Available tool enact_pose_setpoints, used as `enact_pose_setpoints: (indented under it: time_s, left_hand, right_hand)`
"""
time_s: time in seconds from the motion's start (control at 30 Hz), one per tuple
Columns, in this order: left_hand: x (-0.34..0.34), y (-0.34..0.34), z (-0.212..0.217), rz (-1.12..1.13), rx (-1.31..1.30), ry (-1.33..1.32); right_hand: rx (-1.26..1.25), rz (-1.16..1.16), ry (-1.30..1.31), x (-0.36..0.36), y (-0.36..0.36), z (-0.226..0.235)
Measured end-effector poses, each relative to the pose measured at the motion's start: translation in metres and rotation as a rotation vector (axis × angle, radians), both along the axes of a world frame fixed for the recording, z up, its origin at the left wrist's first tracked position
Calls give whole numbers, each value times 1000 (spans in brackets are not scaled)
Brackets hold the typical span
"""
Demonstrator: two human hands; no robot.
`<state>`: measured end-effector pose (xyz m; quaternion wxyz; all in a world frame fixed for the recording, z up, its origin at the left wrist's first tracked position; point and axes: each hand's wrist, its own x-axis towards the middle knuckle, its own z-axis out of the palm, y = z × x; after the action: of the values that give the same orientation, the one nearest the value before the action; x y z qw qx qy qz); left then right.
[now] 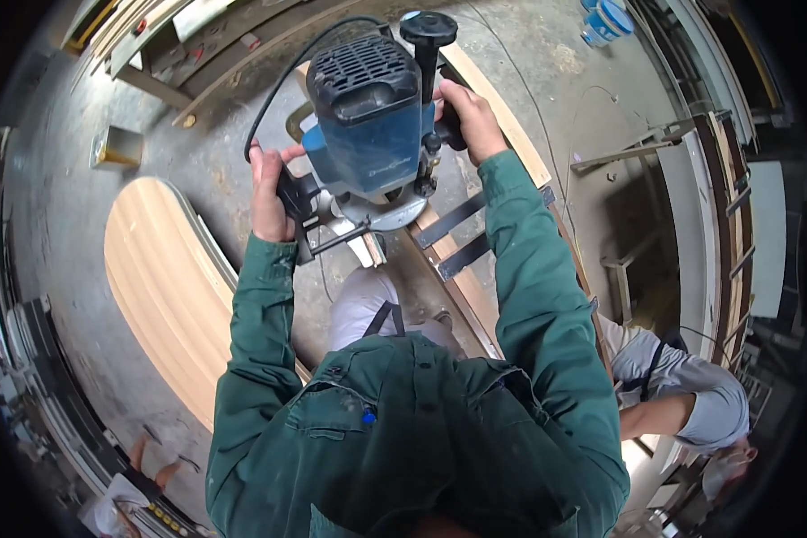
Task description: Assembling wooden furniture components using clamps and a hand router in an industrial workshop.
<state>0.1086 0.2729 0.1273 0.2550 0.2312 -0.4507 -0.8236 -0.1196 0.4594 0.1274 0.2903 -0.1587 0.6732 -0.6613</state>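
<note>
A blue plunge router (368,152) with a black vented top is held up in front of me, above a wooden frame piece. My left hand (269,193) grips its black left handle (298,195), with fingers partly hidden behind it. Around the right-hand knob my right hand (471,121) is closed. The router's metal base (383,215) sits near the end of a narrow wooden strip (374,249). A black cord (287,76) loops from the top down past my left hand. Whether the base touches the wood I cannot tell.
A rounded wooden panel (157,255) lies at the left. Dark metal bars (462,255) cross a long wooden frame (498,99) on the right. A metal tin (117,148) and a blue bucket (607,22) stand on the floor. A person in grey (681,386) is at the lower right.
</note>
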Motion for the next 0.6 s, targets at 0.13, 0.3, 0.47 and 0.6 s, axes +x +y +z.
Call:
enact_pose_setpoints:
  time_s: [0.13,0.3,0.47,0.6]
  left_hand:
    - [2,11,-3,178,-21,-43]
    - [10,19,-7,220,-171,-142]
    - [7,18,-12,251,-152,-110]
    - [6,13,-13,232,-158,-156]
  right_hand:
    - [-35,80,-64,1,3,0]
    - [-49,184,-190,1,3,4]
    - [18,211,-242,3,2,20]
    - [-4,195,-247,-3,-6,17]
